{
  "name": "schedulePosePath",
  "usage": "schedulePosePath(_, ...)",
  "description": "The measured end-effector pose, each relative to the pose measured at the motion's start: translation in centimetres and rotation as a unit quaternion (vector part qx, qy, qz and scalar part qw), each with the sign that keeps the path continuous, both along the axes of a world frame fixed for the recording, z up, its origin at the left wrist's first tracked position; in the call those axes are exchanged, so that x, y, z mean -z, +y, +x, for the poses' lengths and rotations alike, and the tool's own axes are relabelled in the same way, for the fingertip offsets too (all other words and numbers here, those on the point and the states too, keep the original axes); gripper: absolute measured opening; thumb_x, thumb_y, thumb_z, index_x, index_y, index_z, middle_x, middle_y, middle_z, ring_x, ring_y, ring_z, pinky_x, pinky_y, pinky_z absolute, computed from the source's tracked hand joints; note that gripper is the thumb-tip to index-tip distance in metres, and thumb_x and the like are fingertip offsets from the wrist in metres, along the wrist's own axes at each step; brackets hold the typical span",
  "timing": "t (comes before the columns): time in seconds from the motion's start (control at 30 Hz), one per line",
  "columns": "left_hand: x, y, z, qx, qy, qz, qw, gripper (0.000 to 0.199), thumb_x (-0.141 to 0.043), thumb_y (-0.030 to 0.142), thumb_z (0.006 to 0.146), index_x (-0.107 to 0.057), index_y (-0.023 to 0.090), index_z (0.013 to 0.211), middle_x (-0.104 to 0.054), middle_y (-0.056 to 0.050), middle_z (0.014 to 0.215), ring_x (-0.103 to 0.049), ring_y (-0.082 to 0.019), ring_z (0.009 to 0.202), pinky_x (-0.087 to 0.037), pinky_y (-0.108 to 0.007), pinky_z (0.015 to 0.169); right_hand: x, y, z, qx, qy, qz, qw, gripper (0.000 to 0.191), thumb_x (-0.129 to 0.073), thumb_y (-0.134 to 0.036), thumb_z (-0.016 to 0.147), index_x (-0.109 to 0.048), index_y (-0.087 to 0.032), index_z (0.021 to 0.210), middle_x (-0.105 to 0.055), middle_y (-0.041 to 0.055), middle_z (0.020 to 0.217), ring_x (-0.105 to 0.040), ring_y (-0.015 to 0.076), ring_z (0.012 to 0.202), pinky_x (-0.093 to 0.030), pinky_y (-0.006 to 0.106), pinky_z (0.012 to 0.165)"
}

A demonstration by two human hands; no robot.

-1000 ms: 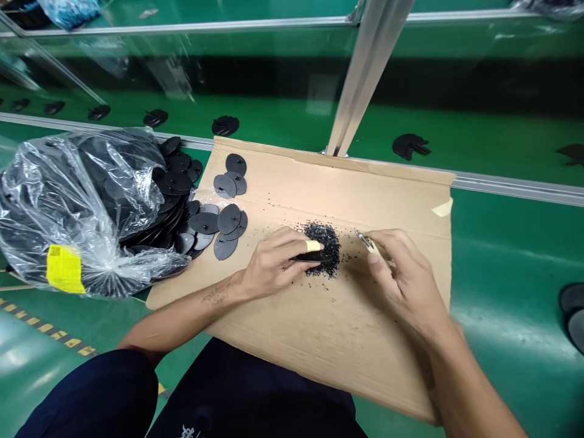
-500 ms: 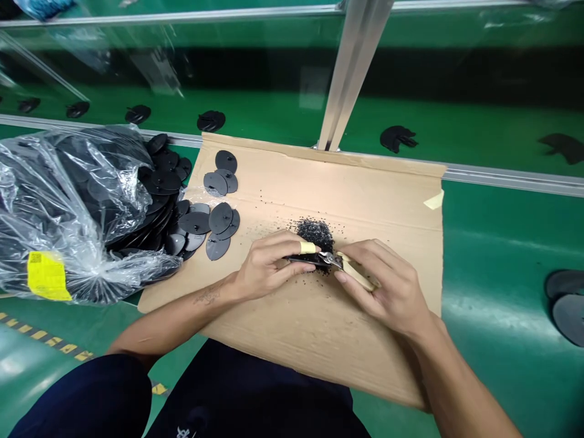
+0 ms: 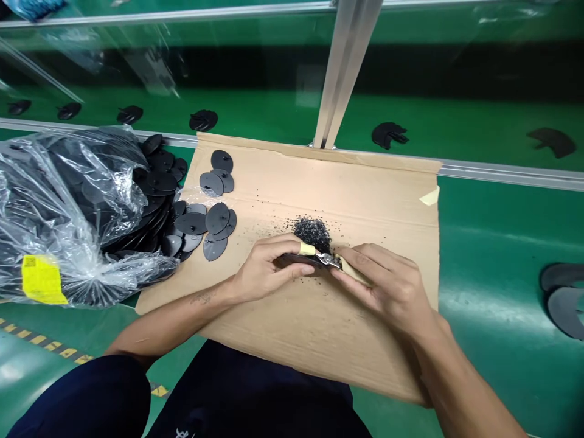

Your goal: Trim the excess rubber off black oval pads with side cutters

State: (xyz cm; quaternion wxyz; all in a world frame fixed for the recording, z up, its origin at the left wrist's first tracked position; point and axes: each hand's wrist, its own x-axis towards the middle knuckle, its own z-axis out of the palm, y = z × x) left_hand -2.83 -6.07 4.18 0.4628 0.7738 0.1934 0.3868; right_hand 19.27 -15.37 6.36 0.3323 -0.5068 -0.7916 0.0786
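My left hand (image 3: 269, 264), with yellow tape round a finger, pinches a black plastic disc (image 3: 298, 260) by its edge. My right hand (image 3: 387, 277) is closed round a pair of cutting pliers (image 3: 329, 260) with pale yellow handles. The metal jaws meet the disc's right side, close to my left fingertips; whether they bite on it I cannot tell. Just beyond the hands lies a heap of small black bits (image 3: 312, 234). The cardboard sheet (image 3: 283, 328) lies under all of this. My left fingers partly cover the disc.
Several loose black discs (image 3: 218, 218) lie at the cardboard's left side. A clear plastic bag (image 3: 68, 207) full of discs stands farther left, with a yellow label (image 3: 43, 280). A metal post (image 3: 347, 73) rises behind the cardboard. More discs (image 3: 566, 304) lie at the far right.
My right hand has closed more tightly round the pliers, whose handles are nearer together. More of the disc shows in my left hand. The whole view has shifted slightly.
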Motion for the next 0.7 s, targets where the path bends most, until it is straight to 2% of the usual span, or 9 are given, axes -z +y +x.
schedulePosePath(0.1, -0.15, 0.10, -0.07, -0.018, 0.010, 0.036, 0.999, 0.021, -0.072, 0.030, 0.093, -0.072, 0.016, 0.109, -0.069, -0.004, 0.086, -0.063, -0.012, 0.078, -0.053, -0.023, 0.069, 0.16, 0.10, 0.17, 0.010, -0.005, -0.005, 1.000, 0.017, -0.059, -0.024, 0.108, -0.062, -0.015, 0.122, -0.070, 0.0106, 0.102, -0.069, 0.0234, 0.086, -0.057, 0.035, 0.071)
schedulePosePath(0.2, 0.05, 0.22, -0.12, -0.011, 0.013, 0.104, 0.994, 0.026, -0.070, 0.028, 0.095, -0.069, 0.016, 0.118, -0.069, -0.005, 0.091, -0.063, -0.013, 0.081, -0.053, -0.024, 0.071, 0.41, 0.34, 0.19, 0.021, -0.024, 0.001, 0.999, 0.018, -0.057, -0.025, 0.108, -0.063, -0.015, 0.122, -0.070, 0.0114, 0.102, -0.068, 0.0242, 0.086, -0.057, 0.037, 0.071)
schedulePosePath(0.33, 0.60, 0.46, -0.18, -0.009, 0.074, 0.213, 0.974, 0.019, -0.067, 0.024, 0.095, -0.070, 0.016, 0.113, -0.069, -0.006, 0.093, -0.061, -0.015, 0.082, -0.049, -0.027, 0.069, 0.66, 0.61, 0.20, 0.015, -0.042, 0.018, 0.999, 0.018, -0.057, -0.025, 0.107, -0.063, -0.015, 0.120, -0.070, 0.0122, 0.103, -0.068, 0.0252, 0.086, -0.057, 0.038, 0.070)
schedulePosePath(0.47, 0.74, 0.84, -0.28, -0.055, 0.101, 0.282, 0.953, 0.018, -0.068, 0.026, 0.095, -0.070, 0.018, 0.111, -0.072, -0.006, 0.095, -0.061, -0.018, 0.085, -0.049, -0.032, 0.076, 0.62, 0.65, 0.41, 0.023, -0.039, -0.008, 0.999, 0.020, -0.054, -0.030, 0.108, -0.063, -0.015, 0.119, -0.070, 0.0130, 0.102, -0.067, 0.0265, 0.086, -0.056, 0.040, 0.072)
schedulePosePath(0.57, 0.56, 0.72, -0.28, -0.076, 0.081, 0.222, 0.969, 0.019, -0.065, 0.028, 0.098, -0.068, 0.017, 0.113, -0.072, -0.005, 0.094, -0.062, -0.015, 0.082, -0.050, -0.029, 0.072, 0.41, 0.54, 0.30, 0.025, 0.014, -0.047, 0.999, 0.021, -0.056, -0.031, 0.107, -0.062, -0.016, 0.120, -0.069, 0.0130, 0.104, -0.067, 0.0263, 0.088, -0.056, 0.040, 0.075)
schedulePosePath(0.63, 0.47, 0.38, -0.21, -0.067, 0.050, 0.124, 0.989, 0.019, -0.065, 0.028, 0.098, -0.066, 0.015, 0.112, -0.072, -0.006, 0.093, -0.064, -0.013, 0.080, -0.052, -0.025, 0.068, 0.31, 0.46, 0.00, 0.025, 0.068, -0.059, 0.996, 0.020, -0.061, -0.032, 0.105, -0.062, -0.017, 0.118, -0.069, 0.0124, 0.106, -0.067, 0.0260, 0.090, -0.056, 0.038, 0.075)
schedulePosePath(0.7, 0.44, 0.00, -0.12, -0.049, 0.012, 0.035, 0.998, 0.020, -0.068, 0.028, 0.096, -0.064, 0.014, 0.110, -0.072, -0.007, 0.096, -0.068, -0.014, 0.086, -0.056, -0.023, 0.073, 0.32, 0.42, -0.38, 0.022, 0.119, -0.061, 0.991, 0.018, -0.065, -0.031, 0.103, -0.061, -0.019, 0.116, -0.069, 0.0113, 0.106, -0.067, 0.0246, 0.088, -0.056, 0.036, 0.073)
